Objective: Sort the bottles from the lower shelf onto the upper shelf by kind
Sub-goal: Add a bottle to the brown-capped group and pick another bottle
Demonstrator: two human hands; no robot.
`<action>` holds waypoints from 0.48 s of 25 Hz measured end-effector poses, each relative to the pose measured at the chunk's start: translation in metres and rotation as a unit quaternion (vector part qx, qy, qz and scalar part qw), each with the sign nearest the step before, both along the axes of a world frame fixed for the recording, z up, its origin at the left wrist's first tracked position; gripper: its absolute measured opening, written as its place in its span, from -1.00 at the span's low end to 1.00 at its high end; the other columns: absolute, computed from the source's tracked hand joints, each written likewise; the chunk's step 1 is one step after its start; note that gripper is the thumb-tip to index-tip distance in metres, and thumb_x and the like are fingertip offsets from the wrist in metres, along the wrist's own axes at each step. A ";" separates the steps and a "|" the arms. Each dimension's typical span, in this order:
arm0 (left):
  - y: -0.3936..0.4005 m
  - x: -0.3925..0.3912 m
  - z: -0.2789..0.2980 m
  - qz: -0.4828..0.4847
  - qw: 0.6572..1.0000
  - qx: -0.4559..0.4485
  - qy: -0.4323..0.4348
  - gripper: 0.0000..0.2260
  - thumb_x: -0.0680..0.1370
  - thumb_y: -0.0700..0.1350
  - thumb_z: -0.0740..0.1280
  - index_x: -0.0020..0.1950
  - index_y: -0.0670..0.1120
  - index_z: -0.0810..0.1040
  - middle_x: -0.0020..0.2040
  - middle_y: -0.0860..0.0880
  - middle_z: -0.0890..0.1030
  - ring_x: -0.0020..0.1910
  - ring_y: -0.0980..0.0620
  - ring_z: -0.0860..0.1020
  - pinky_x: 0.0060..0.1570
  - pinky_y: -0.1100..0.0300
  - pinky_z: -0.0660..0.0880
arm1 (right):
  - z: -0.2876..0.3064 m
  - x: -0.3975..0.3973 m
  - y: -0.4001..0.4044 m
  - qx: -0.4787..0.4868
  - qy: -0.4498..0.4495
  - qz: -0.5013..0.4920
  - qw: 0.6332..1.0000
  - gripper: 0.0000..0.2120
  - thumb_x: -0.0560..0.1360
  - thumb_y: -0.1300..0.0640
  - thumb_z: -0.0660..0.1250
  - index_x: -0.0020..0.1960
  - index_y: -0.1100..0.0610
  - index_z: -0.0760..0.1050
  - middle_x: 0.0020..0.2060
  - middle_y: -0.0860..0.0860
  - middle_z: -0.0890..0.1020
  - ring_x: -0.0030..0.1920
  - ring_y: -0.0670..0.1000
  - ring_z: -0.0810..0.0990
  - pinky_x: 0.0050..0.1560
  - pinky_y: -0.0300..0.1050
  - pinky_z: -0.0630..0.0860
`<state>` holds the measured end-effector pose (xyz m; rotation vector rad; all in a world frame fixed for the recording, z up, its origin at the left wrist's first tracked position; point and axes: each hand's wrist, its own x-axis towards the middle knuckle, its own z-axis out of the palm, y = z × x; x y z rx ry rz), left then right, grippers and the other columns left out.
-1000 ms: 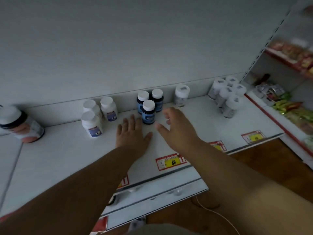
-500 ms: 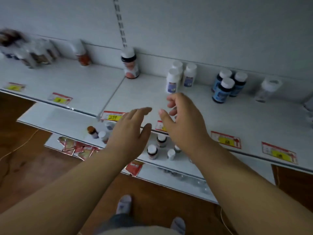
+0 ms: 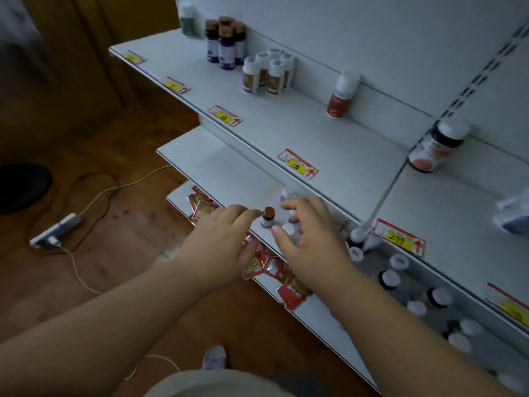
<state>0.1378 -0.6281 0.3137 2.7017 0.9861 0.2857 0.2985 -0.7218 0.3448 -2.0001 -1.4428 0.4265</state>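
Upper shelf (image 3: pixel 329 138) above both hands, sorted bottles at its back wall, lower shelf (image 3: pixel 229 176) bare left of them, left hand (image 3: pixel 221 247) relaxed beside brown-capped bottle (image 3: pixel 268 217) at the edge, right hand (image 3: pixel 310 242) seemingly curled over white-capped bottles (image 3: pixel 289 230).

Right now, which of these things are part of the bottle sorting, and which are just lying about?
Part of the job:
brown-capped bottle between the left hand and right hand
white-capped bottles on the lower shelf
grouped bottles on the upper shelf

Lying about:
red packets
power strip
price tags
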 end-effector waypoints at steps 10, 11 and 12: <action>0.117 0.011 -0.113 0.094 0.993 -0.071 0.024 -0.50 0.54 0.04 0.32 0.46 -0.03 0.37 0.28 -0.09 0.54 0.25 -0.16 0.49 0.19 -0.07 0.44 | -0.143 0.019 0.148 -0.116 -0.028 0.026 0.993 -0.64 0.54 0.05 0.36 0.30 0.06 0.42 0.25 0.03 0.45 0.20 0.03 0.48 0.13 -0.06 0.53; 0.125 0.013 -0.128 0.093 0.993 -0.071 0.019 -0.50 0.53 0.02 0.34 0.45 -0.04 0.39 0.28 -0.11 0.53 0.25 -0.17 0.48 0.19 -0.08 0.43 | -0.163 0.024 0.155 -0.134 -0.041 0.019 0.990 -0.65 0.53 0.05 0.36 0.28 0.07 0.44 0.24 0.03 0.45 0.20 0.05 0.48 0.14 -0.02 0.52; 0.137 0.017 -0.152 0.081 0.993 -0.078 0.018 -0.50 0.53 0.02 0.34 0.45 -0.04 0.39 0.30 -0.12 0.52 0.26 -0.17 0.47 0.20 -0.09 0.42 | -0.187 0.030 0.164 -0.148 -0.048 0.001 0.988 -0.65 0.52 0.04 0.37 0.27 0.07 0.45 0.24 0.03 0.45 0.19 0.07 0.47 0.16 0.00 0.51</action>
